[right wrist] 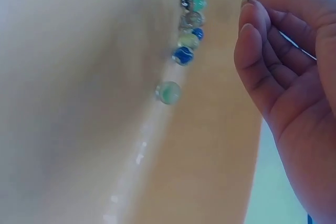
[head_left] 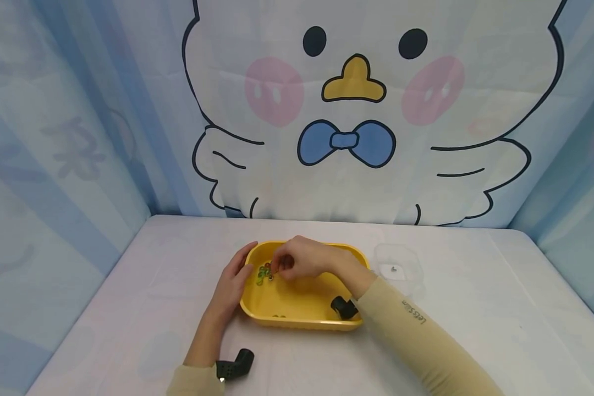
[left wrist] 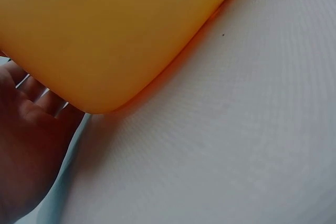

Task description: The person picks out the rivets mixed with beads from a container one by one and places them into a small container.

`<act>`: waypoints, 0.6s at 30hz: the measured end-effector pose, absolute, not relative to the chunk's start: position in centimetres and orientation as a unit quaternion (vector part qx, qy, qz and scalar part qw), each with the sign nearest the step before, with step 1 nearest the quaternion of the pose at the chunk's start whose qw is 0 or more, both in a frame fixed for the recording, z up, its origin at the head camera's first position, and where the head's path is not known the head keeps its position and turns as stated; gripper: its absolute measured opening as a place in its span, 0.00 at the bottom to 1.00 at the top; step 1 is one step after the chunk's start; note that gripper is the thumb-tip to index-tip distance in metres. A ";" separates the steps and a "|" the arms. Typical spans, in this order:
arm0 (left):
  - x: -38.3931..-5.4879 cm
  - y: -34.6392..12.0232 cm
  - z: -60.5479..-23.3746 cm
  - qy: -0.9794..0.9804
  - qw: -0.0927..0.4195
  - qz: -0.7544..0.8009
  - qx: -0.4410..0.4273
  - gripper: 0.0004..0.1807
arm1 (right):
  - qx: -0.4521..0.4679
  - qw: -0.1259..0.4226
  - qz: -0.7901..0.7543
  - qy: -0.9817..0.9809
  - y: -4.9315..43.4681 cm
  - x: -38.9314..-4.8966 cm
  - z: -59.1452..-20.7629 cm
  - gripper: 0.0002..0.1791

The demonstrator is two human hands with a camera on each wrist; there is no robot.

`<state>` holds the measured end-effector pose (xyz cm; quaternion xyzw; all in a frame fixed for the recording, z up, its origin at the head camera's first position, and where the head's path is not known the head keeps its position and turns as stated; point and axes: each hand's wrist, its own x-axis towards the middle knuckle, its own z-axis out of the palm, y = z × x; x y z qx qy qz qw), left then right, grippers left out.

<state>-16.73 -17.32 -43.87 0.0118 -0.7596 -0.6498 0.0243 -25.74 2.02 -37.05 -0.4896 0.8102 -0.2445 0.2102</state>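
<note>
Yellow tray (head_left: 297,300) was set on a whitish table (head_left: 128,330), both hands at it.
Left rim was touched by left hand (head_left: 235,279); right hand (head_left: 301,258) was held over the tray, fingertips bunched just beside a cluster of mostly green beads (head_left: 260,274). More beads (head_left: 279,316) were partly hidden by the near rim. Black cameras (head_left: 236,364) were worn at both wrists, tan sleeves (head_left: 421,335) behind. Clear container (head_left: 401,254) was placed right of tray, tiny item (head_left: 394,269) within its outline, unidentifiable. Backdrop (head_left: 346,190) was printed with blue bow tie (head_left: 344,141).
</note>
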 end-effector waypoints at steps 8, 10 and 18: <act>-16.7 -17.2 -43.7 -0.764 0.026 -0.644 0.017 0.27 | -0.492 0.181 -0.262 0.810 3.1 -25.7 -36.0 0.09; -16.8 -17.2 -43.8 -0.765 0.025 -0.644 0.019 0.27 | -0.490 0.176 -0.267 0.811 3.3 -25.6 -35.8 0.09; -16.8 -17.2 -43.9 -0.766 0.027 -0.642 0.020 0.27 | -0.484 0.167 -0.290 0.809 4.2 -25.5 -35.3 0.08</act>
